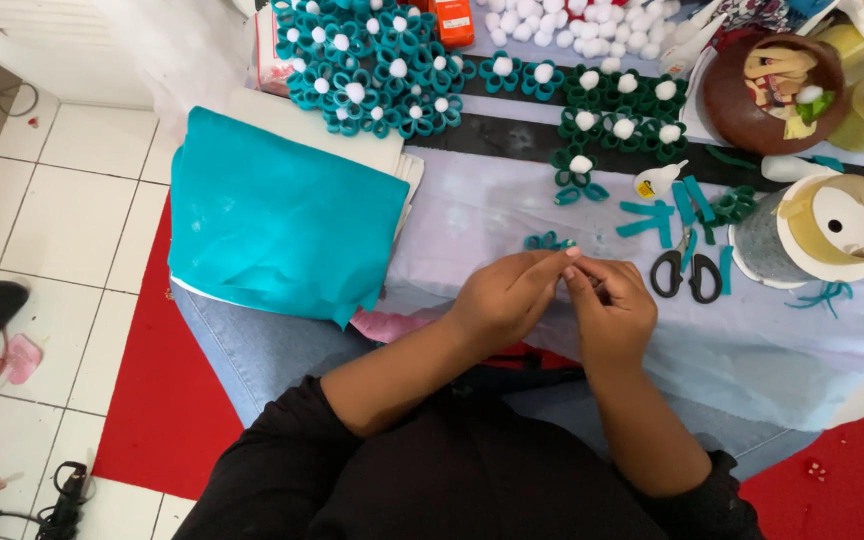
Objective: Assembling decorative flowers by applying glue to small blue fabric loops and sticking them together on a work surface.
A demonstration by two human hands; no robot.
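Teal felt, looped into a small unfinished flower piece (pixel 549 241), sits pinched at the fingertips of both hands: left hand (pixel 504 297) and right hand (pixel 607 305) meet over the pale cloth (pixel 782 350). At three o'clock lie black-handled scissors (pixel 685 273). Toward twelve o'clock spread finished teal flowers (pixel 372 70) with white pompom centres; folded teal felt (pixel 277 220) at nine o'clock.

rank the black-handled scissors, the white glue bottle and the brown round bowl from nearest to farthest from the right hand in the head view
1. Black-handled scissors, just right of the right hand.
2. White glue bottle, above, up the cloth.
3. Brown round bowl, far upper right.
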